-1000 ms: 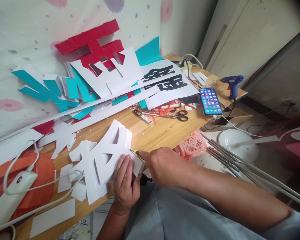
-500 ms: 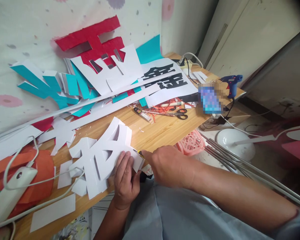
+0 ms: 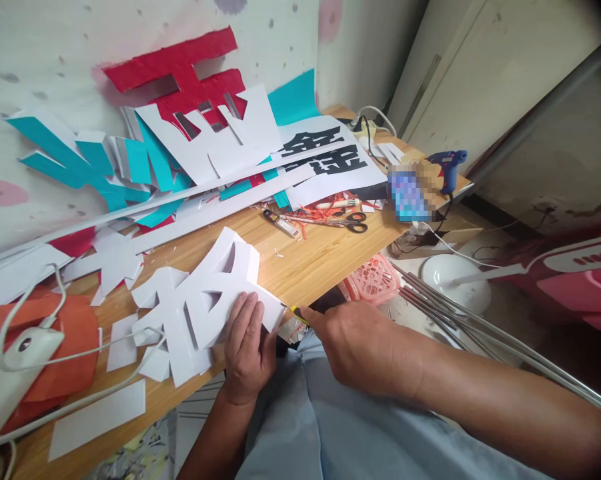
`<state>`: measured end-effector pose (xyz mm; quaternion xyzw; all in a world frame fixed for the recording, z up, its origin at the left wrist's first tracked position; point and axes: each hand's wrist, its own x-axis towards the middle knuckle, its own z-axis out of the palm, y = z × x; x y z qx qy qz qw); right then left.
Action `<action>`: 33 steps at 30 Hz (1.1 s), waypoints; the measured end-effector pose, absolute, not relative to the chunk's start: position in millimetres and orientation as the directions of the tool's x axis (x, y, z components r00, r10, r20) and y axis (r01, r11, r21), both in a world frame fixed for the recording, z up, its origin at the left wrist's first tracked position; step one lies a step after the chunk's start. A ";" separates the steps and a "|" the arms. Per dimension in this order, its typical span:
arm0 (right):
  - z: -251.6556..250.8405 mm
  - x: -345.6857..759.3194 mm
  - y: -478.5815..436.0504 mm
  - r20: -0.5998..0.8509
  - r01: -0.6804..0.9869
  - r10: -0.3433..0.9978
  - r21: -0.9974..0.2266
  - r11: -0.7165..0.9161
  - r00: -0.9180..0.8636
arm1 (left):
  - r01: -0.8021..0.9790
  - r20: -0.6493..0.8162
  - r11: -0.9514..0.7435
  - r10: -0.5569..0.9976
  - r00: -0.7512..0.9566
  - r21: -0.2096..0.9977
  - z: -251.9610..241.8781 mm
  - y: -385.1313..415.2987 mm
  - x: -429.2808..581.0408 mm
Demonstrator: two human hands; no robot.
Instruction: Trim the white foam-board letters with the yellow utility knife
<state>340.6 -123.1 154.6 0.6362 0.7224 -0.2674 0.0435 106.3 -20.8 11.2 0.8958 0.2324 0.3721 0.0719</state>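
A thick white cut-out character [image 3: 180, 313], of board or paper, lies near the front edge of the wooden table [image 3: 310, 267]. My left hand [image 3: 247, 347] grips its near right part, fingers flat on the top face and thumb lower at the edge. Closed round a yellow craft knife [image 3: 299, 315], my right hand [image 3: 360, 343] has its index finger stretched along the handle. The knife's tip is at the character's right corner; whether it touches is hard to tell. Most of the handle is hidden in the fist.
Scissors [image 3: 353, 223] and a box cutter [image 3: 280, 223] lie beyond the character. Red [image 3: 170, 63] and teal [image 3: 70, 153] characters lean at the wall. A white power strip [image 3: 25, 370] with cables is at left, a blue glue gun [image 3: 449, 170] at right. Below stands a pink basket [image 3: 373, 277].
My right hand has drawn the knife right and towards me, from along the character's edge to its corner. My left hand keeps its hold. The view has shifted slightly.
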 end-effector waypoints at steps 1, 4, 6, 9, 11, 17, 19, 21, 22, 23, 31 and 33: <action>154.7 340.6 -124.6 -0.410 0.945 0.894 -0.325 0.042 -0.180 | 0.363 0.635 -0.882 0.469 0.614 0.301 11.4 -20.8 106.5; 152.2 339.8 -129.1 -0.402 0.950 0.898 -0.310 0.049 -0.177 | 0.368 0.638 -0.881 0.469 0.611 0.296 12.1 -21.2 106.7; 149.6 339.1 -132.0 -0.392 0.954 0.902 -0.294 0.063 -0.180 | 0.373 0.635 -0.880 0.472 0.612 0.295 12.3 -21.5 106.6; 149.1 340.2 -135.7 -0.387 0.962 0.906 -0.264 0.071 -0.173 | 0.379 0.628 -0.877 0.476 0.616 0.294 12.3 -21.8 106.2; 153.0 344.2 -136.6 -0.394 0.959 0.904 -0.277 0.057 -0.167 | 0.382 0.623 -0.875 0.481 0.617 0.297 12.3 -21.9 106.2; 159.5 360.0 -127.0 -0.362 0.915 0.928 -0.398 -0.069 -0.088 | 0.380 0.621 -0.876 0.480 0.620 0.298 15.2 -22.1 107.8; 150.2 360.1 -120.4 -0.328 0.902 0.942 -0.425 -0.075 -0.076 | 0.385 0.618 -0.874 0.484 0.620 0.298 15.8 -22.0 107.9; 137.9 357.6 -112.9 -0.291 0.891 0.953 -0.449 -0.063 -0.079 | 0.393 0.609 -0.872 0.487 0.626 0.294 15.5 -21.6 107.1; 132.2 355.8 -109.0 -0.275 0.887 0.958 -0.459 -0.055 -0.082 | 0.397 0.605 -0.871 0.489 0.629 0.291 15.1 -21.4 106.5; 127.6 354.1 -105.0 -0.265 0.883 0.960 -0.467 -0.049 -0.087 | 0.400 0.601 -0.870 0.490 0.632 0.289 14.6 -21.1 105.9; 124.0 345.4 -79.9 -0.281 0.857 0.947 -0.515 -0.011 -0.157 | 0.406 0.588 -0.868 0.494 0.641 0.288 13.7 -21.0 103.7; 123.6 344.2 -76.5 -0.279 0.853 0.945 -0.522 -0.002 -0.169 | 0.407 0.588 -0.867 0.494 0.640 0.286 13.9 -21.1 103.8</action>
